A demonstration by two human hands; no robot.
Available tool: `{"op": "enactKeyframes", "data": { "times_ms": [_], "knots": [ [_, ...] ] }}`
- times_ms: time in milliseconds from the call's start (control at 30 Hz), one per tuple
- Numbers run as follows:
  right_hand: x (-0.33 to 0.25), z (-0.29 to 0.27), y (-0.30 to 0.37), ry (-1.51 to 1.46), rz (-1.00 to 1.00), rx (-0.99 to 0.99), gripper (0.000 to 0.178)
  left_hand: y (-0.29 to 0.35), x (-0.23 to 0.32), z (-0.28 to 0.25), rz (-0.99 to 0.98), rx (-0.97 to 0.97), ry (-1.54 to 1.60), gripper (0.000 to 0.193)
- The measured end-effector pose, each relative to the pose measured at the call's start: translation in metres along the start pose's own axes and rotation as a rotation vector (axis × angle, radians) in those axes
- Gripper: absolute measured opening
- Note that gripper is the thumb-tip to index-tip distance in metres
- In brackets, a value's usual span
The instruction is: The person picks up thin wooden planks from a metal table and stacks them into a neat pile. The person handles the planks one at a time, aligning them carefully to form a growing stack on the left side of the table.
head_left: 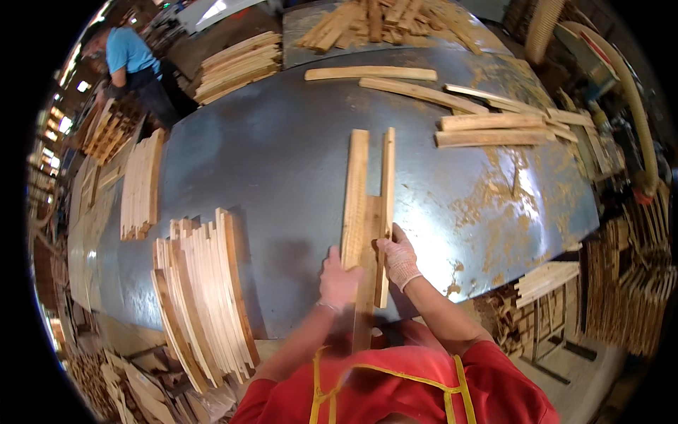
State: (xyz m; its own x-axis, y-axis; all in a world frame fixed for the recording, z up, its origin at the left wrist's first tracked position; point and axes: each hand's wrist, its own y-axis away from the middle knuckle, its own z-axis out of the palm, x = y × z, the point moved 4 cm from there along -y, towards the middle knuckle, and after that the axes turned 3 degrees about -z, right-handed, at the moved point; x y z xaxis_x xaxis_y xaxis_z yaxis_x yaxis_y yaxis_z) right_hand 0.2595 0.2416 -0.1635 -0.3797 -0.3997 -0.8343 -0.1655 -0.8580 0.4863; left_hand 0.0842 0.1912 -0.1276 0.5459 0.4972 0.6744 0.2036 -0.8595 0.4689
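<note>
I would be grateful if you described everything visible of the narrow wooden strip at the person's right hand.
The narrow wooden strip is long, slender, pale yellowish-brown and looks like bare timber. It points away from the person, over the grey tabletop; whether it rests there is unclear. The gloved right hand grips it partway along. A browner board runs along its left side; whether they touch is hard to tell.

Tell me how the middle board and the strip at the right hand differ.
The middle board is darker brown; the strip is paler. The board shows a broader face than the strip. The board lies nearer the picture's lower edge, the strip farther up. Both are long and wooden.
</note>
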Motion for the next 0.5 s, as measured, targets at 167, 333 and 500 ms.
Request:
{"op": "enactKeyframes", "data": {
  "times_ms": [167, 333, 500],
  "knots": [
    [-0.010, 0.064, -0.038, 0.302, 0.047, -0.212, 0.047, -0.038, -0.041, -0.067, -0.034, 0.170, 0.078, 0.047],
    [-0.043, 0.121, 0.029, 0.452, 0.105, -0.436, 0.057, 0.035, -0.035, -0.112, -0.265, 0.102, 0.102, 0.053],
    [0.043, 0.119, 0.074, 0.364, 0.120, -0.824, 0.061, 0.070, -0.073, -0.077, -0.115, 0.085, 0.330, 0.078]
  ]
}}
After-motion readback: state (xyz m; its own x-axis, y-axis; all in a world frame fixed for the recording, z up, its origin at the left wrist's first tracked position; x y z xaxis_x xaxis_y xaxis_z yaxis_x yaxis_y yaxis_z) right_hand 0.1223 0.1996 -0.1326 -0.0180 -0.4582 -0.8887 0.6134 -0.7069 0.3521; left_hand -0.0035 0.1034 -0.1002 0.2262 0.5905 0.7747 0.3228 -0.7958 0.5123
